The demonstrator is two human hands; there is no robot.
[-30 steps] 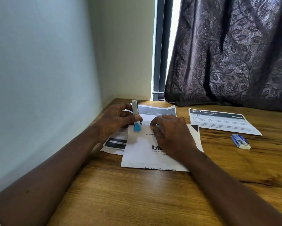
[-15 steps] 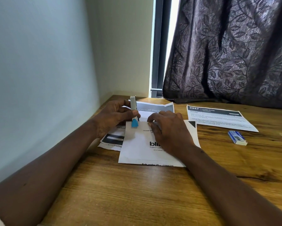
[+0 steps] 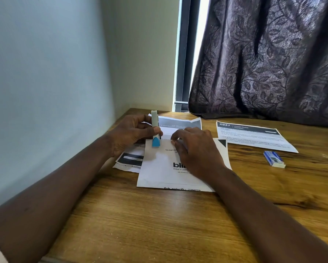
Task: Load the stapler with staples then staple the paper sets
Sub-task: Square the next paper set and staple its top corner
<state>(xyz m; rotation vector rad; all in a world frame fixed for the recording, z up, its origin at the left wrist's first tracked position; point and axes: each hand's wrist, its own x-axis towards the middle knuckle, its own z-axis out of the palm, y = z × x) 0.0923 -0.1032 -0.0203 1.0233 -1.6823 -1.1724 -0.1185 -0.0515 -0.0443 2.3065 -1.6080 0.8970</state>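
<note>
Two hands meet at the top edge of the paper set (image 3: 159, 168). The left hand (image 3: 132, 133) curls round the stapler (image 3: 155, 130), its blue nose over the sheet's upper left corner, likely where the staple should land. Just beside it the right hand (image 3: 195, 149) rests palm-down, fingers bent onto the edge, seemingly steadying the sheets on the tabletop (image 3: 159, 224); whether it pinches them I cannot tell. Well right of it lies the staple box (image 3: 274, 159).
</note>
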